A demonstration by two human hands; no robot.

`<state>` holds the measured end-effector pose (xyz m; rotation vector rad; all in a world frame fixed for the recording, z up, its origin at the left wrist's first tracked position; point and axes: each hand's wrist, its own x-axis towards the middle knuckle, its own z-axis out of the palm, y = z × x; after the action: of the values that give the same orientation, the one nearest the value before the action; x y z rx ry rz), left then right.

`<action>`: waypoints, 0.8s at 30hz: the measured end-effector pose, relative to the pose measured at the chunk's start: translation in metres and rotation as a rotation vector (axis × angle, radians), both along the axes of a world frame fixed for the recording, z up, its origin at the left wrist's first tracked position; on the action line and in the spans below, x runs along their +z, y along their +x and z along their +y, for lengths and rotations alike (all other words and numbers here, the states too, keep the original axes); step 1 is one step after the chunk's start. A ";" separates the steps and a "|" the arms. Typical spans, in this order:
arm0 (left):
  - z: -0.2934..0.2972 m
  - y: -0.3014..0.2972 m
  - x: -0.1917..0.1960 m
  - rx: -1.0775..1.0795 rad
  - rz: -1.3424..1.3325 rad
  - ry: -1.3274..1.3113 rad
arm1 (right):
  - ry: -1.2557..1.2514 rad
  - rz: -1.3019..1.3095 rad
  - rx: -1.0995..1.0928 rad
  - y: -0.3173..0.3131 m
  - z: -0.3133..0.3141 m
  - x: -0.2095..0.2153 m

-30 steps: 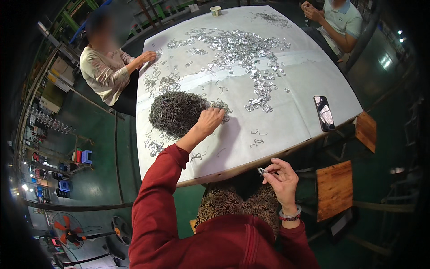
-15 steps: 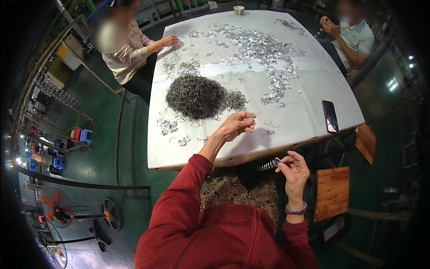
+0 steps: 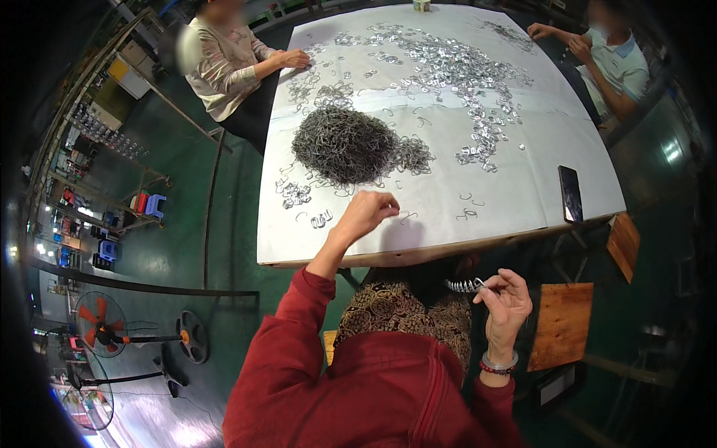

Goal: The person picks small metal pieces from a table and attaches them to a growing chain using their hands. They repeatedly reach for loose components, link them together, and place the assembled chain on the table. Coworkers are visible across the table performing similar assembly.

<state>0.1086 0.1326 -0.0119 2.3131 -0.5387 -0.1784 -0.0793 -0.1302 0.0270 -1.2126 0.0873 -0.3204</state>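
Observation:
Over the near part of the white-covered table [image 3: 515, 190], my left hand [image 3: 364, 215] has its fingers drawn together. Whatever they pinch, if anything, is too small to make out. A thin bent wire hook [image 3: 408, 218] lies just right of its fingertips. Beyond that hand rises a dark heap of wire hooks [image 3: 343, 145]. Below the table edge, above my lap, my right hand [image 3: 506, 306] pinches one end of a string of small silver metal pieces [image 3: 463, 285], which sticks out to the left. Several small metal buckles [image 3: 295, 194] lie left of my left hand.
Many shiny metal buckles [image 3: 455, 63] spread across the far table. A phone [image 3: 570, 194] lies near the right edge. One person [image 3: 231, 67] works at the left side, another [image 3: 616, 71] at the right. Wooden stools [image 3: 560, 326] stand right of me; a fan [image 3: 101, 325] stands left.
My left hand has moved left and turned downward over the table. My right hand still holds the metal string. The person at the right has stretched one hand toward the table.

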 end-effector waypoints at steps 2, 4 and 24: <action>0.006 -0.010 -0.024 0.009 0.005 0.033 | 0.016 -0.001 0.013 0.000 0.003 0.001; -0.004 -0.021 -0.032 0.088 0.077 0.001 | 0.023 0.003 0.016 0.001 0.002 -0.002; -0.076 0.100 -0.081 0.182 -0.383 0.461 | 0.058 0.085 -0.002 0.017 -0.008 -0.005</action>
<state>0.2090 0.0565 -0.0926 2.8549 -0.5075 0.2610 -0.0626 -0.1378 0.0221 -1.1689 0.1699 -0.2660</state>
